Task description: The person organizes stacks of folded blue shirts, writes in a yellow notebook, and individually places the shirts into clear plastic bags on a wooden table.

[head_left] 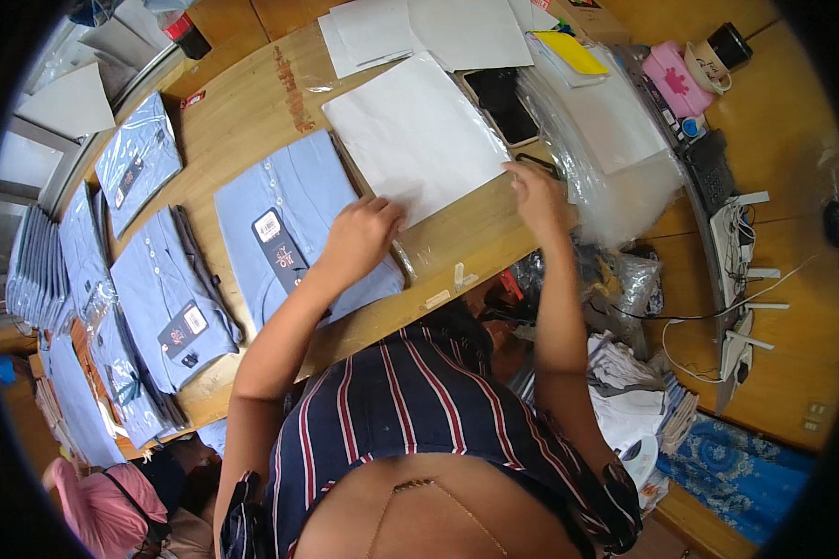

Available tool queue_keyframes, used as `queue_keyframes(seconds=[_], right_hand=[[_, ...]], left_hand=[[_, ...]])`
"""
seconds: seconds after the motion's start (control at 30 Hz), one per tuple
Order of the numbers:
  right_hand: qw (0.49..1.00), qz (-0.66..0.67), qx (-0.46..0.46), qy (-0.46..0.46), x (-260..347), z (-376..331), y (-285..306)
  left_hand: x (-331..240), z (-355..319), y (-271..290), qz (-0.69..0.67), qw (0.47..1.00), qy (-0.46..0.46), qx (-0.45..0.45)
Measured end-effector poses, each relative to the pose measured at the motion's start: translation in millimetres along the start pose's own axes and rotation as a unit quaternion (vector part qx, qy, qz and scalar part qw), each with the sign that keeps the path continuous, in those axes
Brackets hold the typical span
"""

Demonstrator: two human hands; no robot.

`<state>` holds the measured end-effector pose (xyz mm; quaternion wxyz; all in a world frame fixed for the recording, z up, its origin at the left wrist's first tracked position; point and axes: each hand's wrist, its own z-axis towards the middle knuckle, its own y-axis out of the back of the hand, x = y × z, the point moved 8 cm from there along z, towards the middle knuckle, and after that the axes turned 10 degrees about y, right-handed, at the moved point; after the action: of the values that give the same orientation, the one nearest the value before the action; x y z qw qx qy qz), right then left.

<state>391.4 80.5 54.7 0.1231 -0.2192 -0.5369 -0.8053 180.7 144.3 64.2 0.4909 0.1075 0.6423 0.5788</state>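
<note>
A flat white sheet lies on the wooden table in front of me, with clear plastic showing along its near edge. My right hand pinches the sheet's right corner between thumb and fingers. At the sheet's near left edge, my left hand has its fingers curled together. Those fingertips are slightly blurred, and what they grip cannot be made out. Under my left wrist is a folded light blue shirt, buttons up, with a dark hang tag on it.
More folded blue shirts lie to the left, some bagged, beside a shirt stack. A phone, clear plastic bags and papers occupy the far right. Beyond are a pink box and a desk phone. Someone in pink is at lower left.
</note>
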Motion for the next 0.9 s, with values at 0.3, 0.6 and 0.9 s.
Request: queue_keyframes(seconds=[0.3,0.6,0.9], right_hand=[[0.98,0.029,0.196,-0.03,-46,-34,-16],[0.949,0.171,0.249,-0.088,-77,-15,-31],[0.962,0.146,0.201,-0.109,-80,-12,-21]], left_hand=[[-52,82,-117,0.09,0.974,-0.136,0.159],[-48,85,-127,0.07,0.984,-0.107,0.125],[-51,84,-128,0.082,0.98,-0.121,0.134]])
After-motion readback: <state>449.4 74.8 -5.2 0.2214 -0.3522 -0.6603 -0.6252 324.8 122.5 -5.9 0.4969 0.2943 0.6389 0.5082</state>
